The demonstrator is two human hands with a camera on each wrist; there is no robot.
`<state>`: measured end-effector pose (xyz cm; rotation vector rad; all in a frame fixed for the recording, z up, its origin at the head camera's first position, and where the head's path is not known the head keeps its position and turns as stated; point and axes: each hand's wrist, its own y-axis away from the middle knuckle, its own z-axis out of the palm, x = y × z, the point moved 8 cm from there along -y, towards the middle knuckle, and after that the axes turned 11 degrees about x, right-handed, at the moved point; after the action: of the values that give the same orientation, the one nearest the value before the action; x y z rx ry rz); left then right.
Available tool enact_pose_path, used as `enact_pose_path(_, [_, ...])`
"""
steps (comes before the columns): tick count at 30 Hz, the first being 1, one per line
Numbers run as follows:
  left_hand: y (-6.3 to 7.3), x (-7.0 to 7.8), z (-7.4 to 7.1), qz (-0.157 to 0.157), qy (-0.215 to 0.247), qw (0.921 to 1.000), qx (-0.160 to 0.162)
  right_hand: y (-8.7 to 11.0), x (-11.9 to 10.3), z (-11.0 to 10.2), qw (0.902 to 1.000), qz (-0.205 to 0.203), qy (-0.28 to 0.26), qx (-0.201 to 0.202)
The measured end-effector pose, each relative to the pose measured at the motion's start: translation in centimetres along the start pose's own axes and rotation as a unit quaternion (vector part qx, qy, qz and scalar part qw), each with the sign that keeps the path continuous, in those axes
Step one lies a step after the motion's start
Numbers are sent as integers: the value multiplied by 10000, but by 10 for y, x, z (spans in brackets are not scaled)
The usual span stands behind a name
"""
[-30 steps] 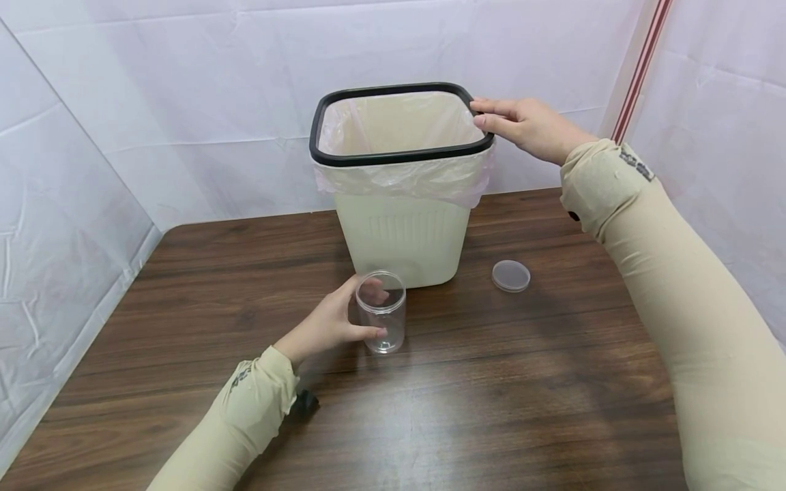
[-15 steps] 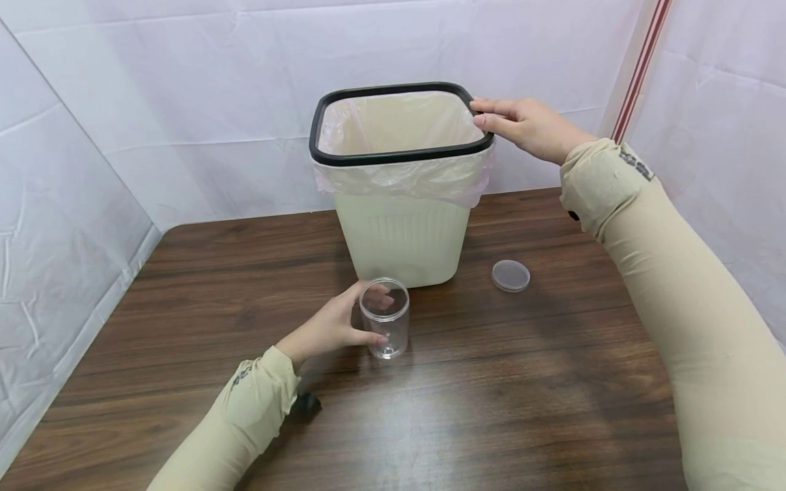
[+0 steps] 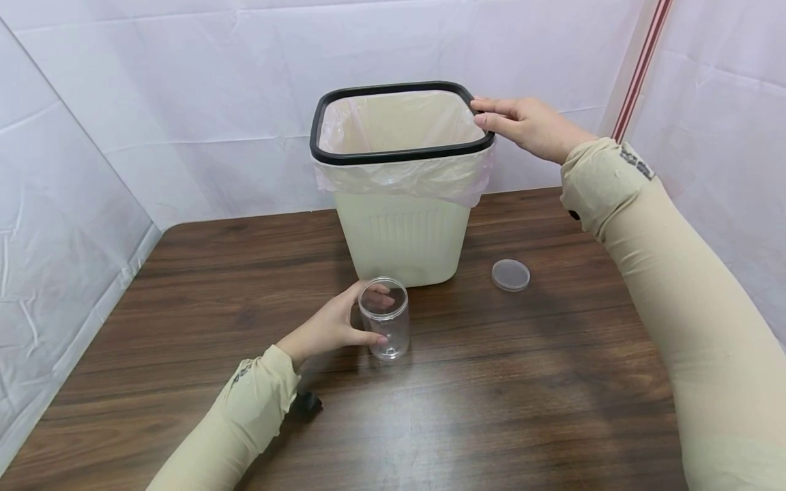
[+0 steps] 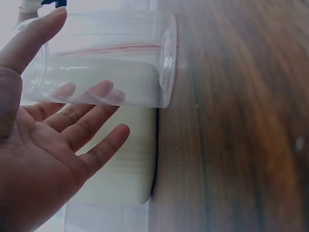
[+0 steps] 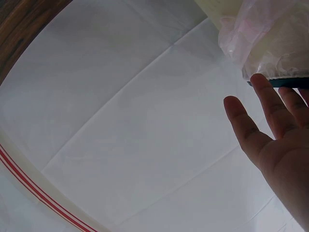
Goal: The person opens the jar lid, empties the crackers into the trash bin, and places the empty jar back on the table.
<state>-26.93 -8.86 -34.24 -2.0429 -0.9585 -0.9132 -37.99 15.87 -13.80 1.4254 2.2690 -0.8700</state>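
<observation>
A clear, round plastic jar (image 3: 394, 327), without a lid, stands upright in front of the bin. My left hand (image 3: 334, 327) holds it from the left, thumb on the near side and fingers behind, seen through the wall. In the left wrist view the fingertips show dimly through the jar (image 4: 111, 63). A pale cream trash bin (image 3: 402, 239) with a black rim (image 3: 405, 157) and a thin pinkish liner bag (image 3: 411, 179) stands at the back. My right hand (image 3: 531, 128) rests at the rim's right corner, its fingers fairly straight.
A round clear lid (image 3: 511, 275) lies flat on the dark wood table (image 3: 522, 382), right of the bin. White sheeting (image 3: 215, 116) hangs behind the table and along both sides. A red-striped strip (image 3: 641, 75) runs down the back right corner.
The jar has shifted slightly toward me and to the right, within my left hand's hold, mostly in the first half second. My right hand, the bin and the lid stay in place.
</observation>
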Motion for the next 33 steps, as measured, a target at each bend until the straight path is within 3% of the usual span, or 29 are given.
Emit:
enact_pose_path(9, [1,-1,0,13,-159,9999,-1,0,0,-1,10000,-4,-5,3])
enact_pose_path(17, [4,-5,-4,-232,-256,9993,-166,1,1,0,10000,11,24,-29])
enact_pose_path(27, [11,-19,-10,-475,-1049,9918,-553,-1,0,1,10000,-23,-55,-6])
enact_pose_path(33, [13,-25,-9,-374,-1636,9833,-709,-1,2,1,10000,-54,-26,-8])
